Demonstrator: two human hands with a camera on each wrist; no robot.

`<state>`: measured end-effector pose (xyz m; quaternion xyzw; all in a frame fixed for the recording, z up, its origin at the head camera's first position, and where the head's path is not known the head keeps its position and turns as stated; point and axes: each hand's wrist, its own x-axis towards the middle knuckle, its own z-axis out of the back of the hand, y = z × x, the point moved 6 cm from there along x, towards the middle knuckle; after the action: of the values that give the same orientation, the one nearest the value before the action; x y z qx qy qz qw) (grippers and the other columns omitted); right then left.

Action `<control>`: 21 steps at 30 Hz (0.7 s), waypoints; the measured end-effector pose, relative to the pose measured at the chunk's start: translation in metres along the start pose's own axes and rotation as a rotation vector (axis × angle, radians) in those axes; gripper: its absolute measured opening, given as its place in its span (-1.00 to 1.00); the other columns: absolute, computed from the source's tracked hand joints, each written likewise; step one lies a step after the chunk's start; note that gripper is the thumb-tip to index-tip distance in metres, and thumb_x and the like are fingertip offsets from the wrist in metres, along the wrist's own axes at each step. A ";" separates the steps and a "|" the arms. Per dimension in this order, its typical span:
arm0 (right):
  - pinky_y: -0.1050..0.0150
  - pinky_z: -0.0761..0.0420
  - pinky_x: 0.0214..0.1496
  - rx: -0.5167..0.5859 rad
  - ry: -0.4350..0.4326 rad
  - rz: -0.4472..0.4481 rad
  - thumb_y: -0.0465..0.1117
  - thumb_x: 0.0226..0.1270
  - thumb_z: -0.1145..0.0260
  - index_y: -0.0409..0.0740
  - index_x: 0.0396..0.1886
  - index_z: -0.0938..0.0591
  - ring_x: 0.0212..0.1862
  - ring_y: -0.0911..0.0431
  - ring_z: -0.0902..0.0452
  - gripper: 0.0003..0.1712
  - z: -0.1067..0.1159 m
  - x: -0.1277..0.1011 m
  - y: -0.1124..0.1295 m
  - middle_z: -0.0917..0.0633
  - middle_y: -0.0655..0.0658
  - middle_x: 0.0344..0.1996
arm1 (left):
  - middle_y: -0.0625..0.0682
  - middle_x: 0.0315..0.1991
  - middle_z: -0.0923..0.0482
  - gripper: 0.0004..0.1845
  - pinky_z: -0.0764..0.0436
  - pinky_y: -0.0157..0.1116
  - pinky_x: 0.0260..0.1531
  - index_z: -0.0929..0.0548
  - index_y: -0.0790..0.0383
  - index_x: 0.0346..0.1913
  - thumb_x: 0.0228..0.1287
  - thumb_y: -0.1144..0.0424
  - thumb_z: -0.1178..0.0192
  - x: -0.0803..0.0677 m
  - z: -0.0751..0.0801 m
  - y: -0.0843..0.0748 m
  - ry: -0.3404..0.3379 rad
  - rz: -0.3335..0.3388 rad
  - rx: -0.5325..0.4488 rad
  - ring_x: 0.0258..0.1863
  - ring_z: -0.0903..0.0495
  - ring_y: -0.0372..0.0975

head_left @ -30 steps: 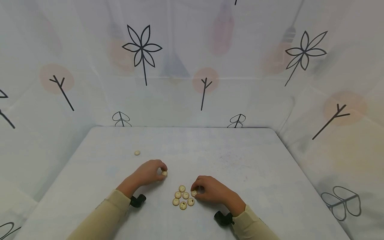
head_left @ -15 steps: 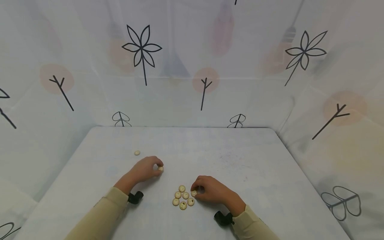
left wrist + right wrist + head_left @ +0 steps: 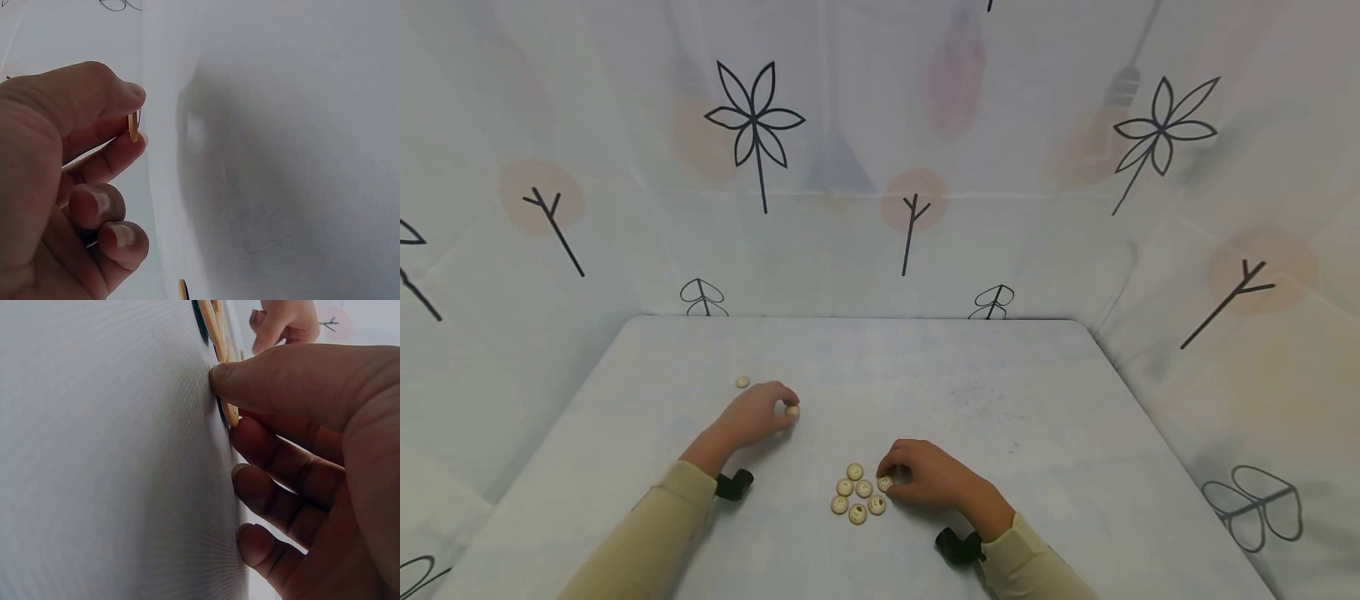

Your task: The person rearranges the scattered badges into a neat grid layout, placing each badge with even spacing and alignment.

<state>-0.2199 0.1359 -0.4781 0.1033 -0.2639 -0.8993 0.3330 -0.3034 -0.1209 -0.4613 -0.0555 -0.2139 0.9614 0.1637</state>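
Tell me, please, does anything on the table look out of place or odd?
One wooden button lies alone toward the table's far left, apart from the cluster of buttons near the right hand. The left hand pinches another button between them. Nothing looks spilled or damaged.

The small round buttons (image 3: 857, 494) at lower centre look like pale, matt wood, though they are too small to be sure. The table (image 3: 1000, 400) wears a smooth, matt white cloth; the backdrop (image 3: 850, 167) above is thin printed fabric.
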 end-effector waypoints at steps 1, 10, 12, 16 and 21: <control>0.38 -0.52 -0.10 -0.001 0.000 -0.001 -0.13 0.22 -0.37 0.13 -0.16 -0.70 -0.22 0.37 -0.45 -0.81 0.000 0.000 0.000 -0.61 0.23 -0.25 | -0.02 -0.06 -0.63 -0.77 -0.51 -0.03 0.16 -0.67 0.10 -0.07 0.23 0.16 -0.25 0.001 0.001 0.001 0.000 0.005 0.000 0.08 -0.56 -0.09; 0.36 -0.52 -0.09 0.005 0.007 -0.010 -0.13 0.22 -0.37 0.13 -0.16 -0.70 -0.21 0.36 -0.46 -0.82 0.000 0.000 0.000 -0.61 0.23 -0.25 | 0.05 0.06 -0.60 -0.71 -0.45 0.02 0.22 -0.65 0.13 0.01 0.25 0.14 -0.22 0.003 0.006 0.012 0.007 0.062 -0.024 0.18 -0.51 -0.02; 0.36 -0.52 -0.09 0.003 0.008 -0.013 -0.13 0.22 -0.37 0.13 -0.16 -0.70 -0.21 0.36 -0.45 -0.81 0.001 0.000 0.000 -0.61 0.23 -0.25 | 0.06 0.06 -0.60 -0.69 -0.44 0.02 0.23 -0.64 0.14 0.02 0.25 0.14 -0.21 0.004 0.007 0.015 0.001 0.062 -0.021 0.18 -0.51 -0.01; 0.36 -0.52 -0.09 0.001 0.010 -0.016 -0.12 0.23 -0.37 0.14 -0.15 -0.70 -0.21 0.37 -0.45 -0.81 0.001 0.000 0.000 -0.60 0.23 -0.25 | 0.07 0.05 -0.59 -0.66 -0.42 0.04 0.24 -0.63 0.16 0.06 0.25 0.14 -0.21 0.007 0.009 0.020 -0.009 0.050 -0.001 0.18 -0.50 0.01; 0.36 -0.52 -0.09 0.006 0.011 -0.017 -0.12 0.23 -0.37 0.16 -0.16 -0.69 -0.21 0.37 -0.45 -0.81 0.000 0.000 -0.002 -0.60 0.24 -0.24 | 0.11 0.08 -0.57 -0.62 -0.39 0.06 0.26 -0.61 0.19 0.11 0.26 0.15 -0.20 0.008 0.012 0.022 0.005 0.057 -0.003 0.20 -0.48 0.05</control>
<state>-0.2212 0.1368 -0.4788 0.1117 -0.2638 -0.9008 0.3264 -0.3196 -0.1419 -0.4598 -0.0643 -0.2133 0.9652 0.1367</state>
